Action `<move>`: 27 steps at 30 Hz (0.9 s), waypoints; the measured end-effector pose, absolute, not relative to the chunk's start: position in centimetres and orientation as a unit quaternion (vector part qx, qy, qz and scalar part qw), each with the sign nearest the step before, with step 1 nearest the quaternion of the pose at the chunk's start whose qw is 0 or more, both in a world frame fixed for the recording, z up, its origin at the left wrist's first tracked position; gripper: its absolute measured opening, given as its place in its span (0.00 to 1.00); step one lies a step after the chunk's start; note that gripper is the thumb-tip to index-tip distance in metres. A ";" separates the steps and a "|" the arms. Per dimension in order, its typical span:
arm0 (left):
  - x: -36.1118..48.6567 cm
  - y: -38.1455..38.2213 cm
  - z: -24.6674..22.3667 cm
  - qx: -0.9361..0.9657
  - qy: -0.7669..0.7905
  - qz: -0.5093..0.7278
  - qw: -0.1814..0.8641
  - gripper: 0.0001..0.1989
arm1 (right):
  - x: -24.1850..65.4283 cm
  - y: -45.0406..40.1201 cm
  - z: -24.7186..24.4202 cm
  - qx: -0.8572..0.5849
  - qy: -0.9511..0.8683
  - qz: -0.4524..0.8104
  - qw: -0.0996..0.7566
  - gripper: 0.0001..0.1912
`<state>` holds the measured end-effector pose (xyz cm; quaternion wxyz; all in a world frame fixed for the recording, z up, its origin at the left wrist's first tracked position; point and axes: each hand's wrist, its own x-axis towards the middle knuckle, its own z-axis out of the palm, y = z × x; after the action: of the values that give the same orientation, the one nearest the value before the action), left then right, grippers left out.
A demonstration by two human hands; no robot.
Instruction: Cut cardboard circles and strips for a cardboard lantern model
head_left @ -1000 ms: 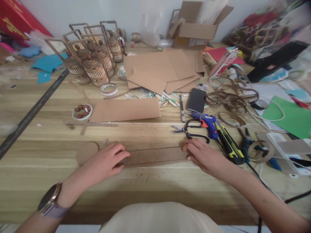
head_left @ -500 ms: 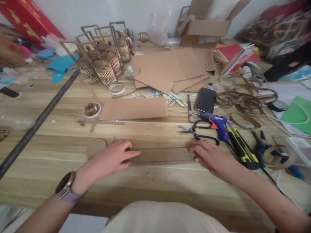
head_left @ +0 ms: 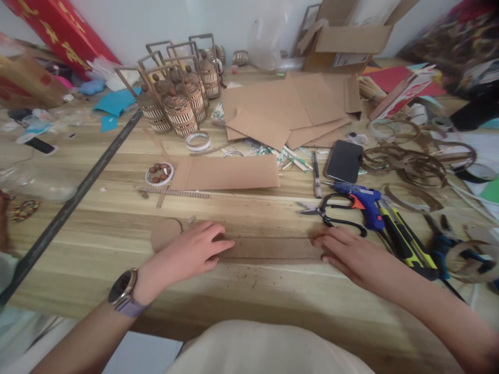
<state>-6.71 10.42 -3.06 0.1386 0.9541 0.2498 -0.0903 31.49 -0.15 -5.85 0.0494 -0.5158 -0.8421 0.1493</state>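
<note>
Both hands and the worktop items have shifted rightward in the view, with the brown cardboard strip keeping its position between my left hand and right hand. My left grip touches the strip's left end and my right grip its right end, fingers spread; I cannot tell whether either is clenched. Scissors lie just beyond my right fingertips.

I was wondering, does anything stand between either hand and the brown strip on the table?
Nothing visible does: the left hand and the right hand rest at opposite ends of the brown strip, and the scissors lie beyond it.
</note>
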 end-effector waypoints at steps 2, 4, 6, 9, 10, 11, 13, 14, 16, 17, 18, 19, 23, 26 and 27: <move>-6.8 10.4 -3.2 0.955 0.245 -0.093 0.141 0.22 | 31.4 -0.1 -5.5 -0.512 -0.841 0.165 0.054 0.12; -6.9 10.5 -3.4 0.955 0.241 -0.095 0.147 0.22 | 31.3 -0.1 -5.3 -0.517 -0.835 0.183 0.051 0.12; -7.0 10.5 -3.7 0.954 0.239 -0.091 0.154 0.23 | 31.2 0.0 -5.1 -0.524 -0.827 0.195 0.048 0.11; -7.1 10.6 -4.0 0.954 0.240 -0.088 0.160 0.24 | 31.0 0.0 -5.0 -0.531 -0.824 0.194 0.048 0.11; -7.1 10.6 -4.0 0.953 0.240 -0.088 0.160 0.25 | 30.9 0.0 -5.1 -0.531 -0.824 0.190 0.048 0.11; -7.1 10.5 -4.0 0.953 0.240 -0.090 0.159 0.25 | 30.9 -0.1 -5.1 -0.531 -0.825 0.188 0.046 0.10; -7.1 10.5 -4.0 0.954 0.240 -0.091 0.156 0.25 | 30.8 -0.1 -5.2 -0.532 -0.825 0.185 0.043 0.10; -7.0 10.5 -4.0 0.954 0.240 -0.091 0.152 0.25 | 30.8 -0.1 -5.2 -0.532 -0.825 0.185 0.042 0.10; -7.0 10.4 -4.0 0.956 0.239 -0.093 0.144 0.24 | 30.8 -0.1 -5.2 -0.530 -0.826 0.189 0.043 0.10; -7.0 10.3 -4.0 0.957 0.238 -0.094 0.139 0.24 | 30.9 -0.1 -5.2 -0.527 -0.826 0.192 0.045 0.10; -7.1 10.3 -4.0 0.958 0.236 -0.092 0.136 0.24 | 30.9 0.0 -5.2 -0.526 -0.827 0.192 0.046 0.10; -7.1 10.3 -4.1 0.958 0.235 -0.089 0.135 0.25 | 30.9 0.0 -5.1 -0.526 -0.827 0.193 0.046 0.10; -7.2 10.3 -4.3 0.958 0.237 -0.075 0.140 0.25 | 30.9 0.0 -4.7 -0.527 -0.826 0.193 0.051 0.10; -7.3 10.3 -4.5 0.958 0.237 -0.070 0.143 0.25 | 30.9 0.0 -4.6 -0.523 -0.827 0.201 0.054 0.10; -7.3 10.4 -4.5 0.959 0.236 -0.068 0.143 0.25 | 31.0 0.0 -4.6 -0.521 -0.827 0.202 0.053 0.10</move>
<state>-7.28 10.36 -4.46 0.1429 0.9589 0.2357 -0.0680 30.96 0.05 -4.58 0.0530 -0.5212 -0.8274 0.2023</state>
